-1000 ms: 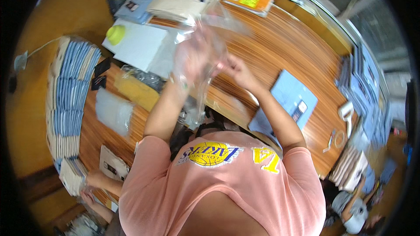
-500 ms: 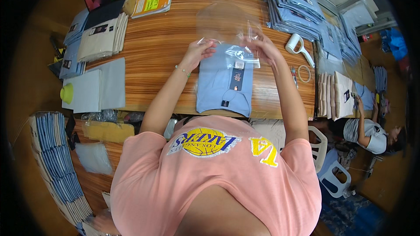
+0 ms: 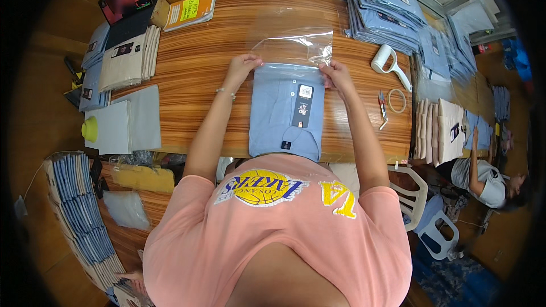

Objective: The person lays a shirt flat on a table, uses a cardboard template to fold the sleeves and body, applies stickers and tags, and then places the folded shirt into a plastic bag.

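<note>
Left hand: the left hand [image 3: 242, 66] pinches the near left corner of the clear plastic bag [image 3: 293, 45], fingers curled at the top left edge of the folded blue shirt [image 3: 286, 111].
Right hand: the right hand [image 3: 336, 74] pinches the bag's near right corner, at the shirt's top right edge.
Shirt: lies flat on the wooden table [image 3: 199, 51], straight ahead of the person, its lower end at the table's near edge; the bag's mouth meets its far end.
Shirt tag: a dark, upright rectangular tag [image 3: 303, 105] with a small white patch at its top lies on the shirt's right half.
Bag: transparent, glossy, spread on the table beyond the shirt.
Right side: a stack of bagged blue shirts [image 3: 387, 8] at the far right corner; a white tape dispenser [image 3: 388, 62], a tape ring [image 3: 397, 100] and a pen [image 3: 382, 105] just beside the right forearm.
Left side: beige folded garments [image 3: 128, 59] with a dark tag, grey flat sheets [image 3: 128, 125], a yellow cup [image 3: 90, 129].
Far left edge: an orange and yellow booklet [image 3: 190, 11].
</note>
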`<state>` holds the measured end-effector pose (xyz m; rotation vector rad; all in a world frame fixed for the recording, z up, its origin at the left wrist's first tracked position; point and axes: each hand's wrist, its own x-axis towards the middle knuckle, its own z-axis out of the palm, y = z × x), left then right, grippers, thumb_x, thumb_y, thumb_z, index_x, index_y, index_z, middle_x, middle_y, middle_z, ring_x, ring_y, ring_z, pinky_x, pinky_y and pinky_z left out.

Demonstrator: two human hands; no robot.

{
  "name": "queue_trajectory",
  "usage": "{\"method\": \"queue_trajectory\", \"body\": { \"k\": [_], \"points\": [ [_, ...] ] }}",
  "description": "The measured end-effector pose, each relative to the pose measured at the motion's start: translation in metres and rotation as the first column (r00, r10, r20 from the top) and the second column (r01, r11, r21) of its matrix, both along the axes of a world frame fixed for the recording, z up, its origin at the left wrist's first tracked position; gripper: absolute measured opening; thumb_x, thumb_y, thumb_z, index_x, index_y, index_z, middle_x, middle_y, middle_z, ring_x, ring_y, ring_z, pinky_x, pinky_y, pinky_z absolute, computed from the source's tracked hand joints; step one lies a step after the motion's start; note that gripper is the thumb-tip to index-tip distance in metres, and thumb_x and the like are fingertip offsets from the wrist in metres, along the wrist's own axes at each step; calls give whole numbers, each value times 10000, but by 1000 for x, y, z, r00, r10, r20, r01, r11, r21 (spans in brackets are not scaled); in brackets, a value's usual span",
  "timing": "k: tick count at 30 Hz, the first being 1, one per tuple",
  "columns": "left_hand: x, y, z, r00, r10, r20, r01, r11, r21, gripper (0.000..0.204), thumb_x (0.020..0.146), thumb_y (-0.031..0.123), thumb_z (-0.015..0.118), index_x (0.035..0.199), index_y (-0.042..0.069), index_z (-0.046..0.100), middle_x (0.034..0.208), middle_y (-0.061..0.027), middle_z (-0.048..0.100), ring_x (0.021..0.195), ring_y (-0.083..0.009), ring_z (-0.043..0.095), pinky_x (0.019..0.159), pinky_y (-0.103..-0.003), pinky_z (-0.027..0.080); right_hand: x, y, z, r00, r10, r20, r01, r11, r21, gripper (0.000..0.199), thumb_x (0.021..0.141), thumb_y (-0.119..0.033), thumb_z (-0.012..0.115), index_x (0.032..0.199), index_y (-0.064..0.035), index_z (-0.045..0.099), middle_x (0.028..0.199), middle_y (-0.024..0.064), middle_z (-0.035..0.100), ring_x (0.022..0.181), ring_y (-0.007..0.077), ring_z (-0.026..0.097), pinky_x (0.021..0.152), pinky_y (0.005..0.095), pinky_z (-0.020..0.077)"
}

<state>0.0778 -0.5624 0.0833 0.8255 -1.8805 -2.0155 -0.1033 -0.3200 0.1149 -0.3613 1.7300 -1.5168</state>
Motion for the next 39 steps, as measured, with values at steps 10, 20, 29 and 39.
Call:
{"method": "queue_trajectory", "body": {
  "k": [10, 20, 29, 39],
  "points": [
    [-28, -23, -32, 999, 3, 48, 9, 968, -250, 175, 735, 106, 714, 821, -31, 646, 704, -76, 663, 642, -93, 589, 589, -221, 438, -52, -9, -47, 981, 182, 68, -192, 955, 226, 140, 795, -234, 690, 804, -99, 655, 556, -62, 506, 407, 20, 360, 352, 181, 252],
    [-22, -29, -5, 897, -364, 252, 388, 920, -50, 259, 726, 82, 727, 950, -7, 633, 765, -24, 632, 636, -61, 525, 540, -198, 406, -61, 0, -23, 929, 345, 135, -370, 877, 307, 209, 746, -202, 737, 895, -89, 644, 547, -60, 478, 396, 18, 344, 345, 161, 243],
    [-7, -24, 13, 740, -552, 384, 559, 823, 105, 262, 731, 87, 727, 962, 14, 626, 732, -3, 623, 574, -41, 492, 488, -180, 389, -47, 26, -33, 828, 462, 318, -542, 805, 241, 333, 756, -153, 721, 1048, -78, 581, 580, -14, 532, 431, 41, 458, 394, 171, 393],
    [35, 2, 2, 726, -513, 458, 490, 853, 180, 248, 786, 175, 688, 963, 11, 630, 726, -25, 636, 558, -55, 513, 486, -200, 417, -6, 56, -35, 842, 364, 399, -444, 887, 128, 415, 770, -134, 697, 1151, -67, 545, 593, -24, 539, 458, 44, 483, 445, 175, 421]
  ]
}}
